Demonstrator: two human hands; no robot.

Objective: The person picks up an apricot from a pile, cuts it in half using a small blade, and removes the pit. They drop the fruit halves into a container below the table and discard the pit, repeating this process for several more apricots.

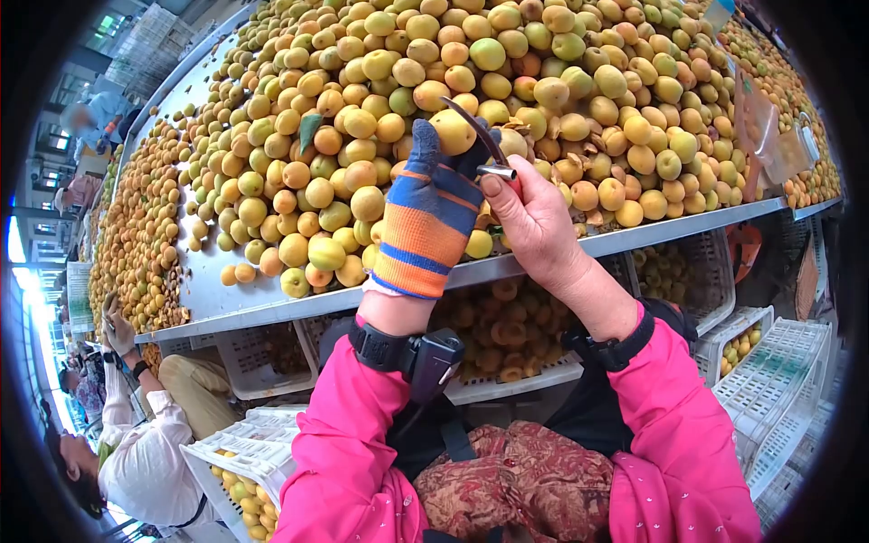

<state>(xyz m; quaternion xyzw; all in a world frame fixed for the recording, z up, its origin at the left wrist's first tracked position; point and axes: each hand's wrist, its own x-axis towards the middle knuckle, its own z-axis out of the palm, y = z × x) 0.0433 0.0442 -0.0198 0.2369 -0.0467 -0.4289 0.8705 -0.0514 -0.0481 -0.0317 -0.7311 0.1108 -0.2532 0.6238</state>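
Note:
My left hand, in an orange and blue striped glove, holds a yellow-orange fruit between its fingertips. My bare right hand is closed around a small tool with a metal end. A thin, dark curved piece of it reaches up over the fruit's right side. Both hands are above the near edge of a metal table, in front of a large heap of similar fruits. A green leaf lies on the heap.
Below the edge, a white crate holds fruit pieces. Stacked white crates stand at right; another crate with fruits is at lower left. A co-worker in a white shirt sits at left, a gloved hand near the table. A plastic container lies at right.

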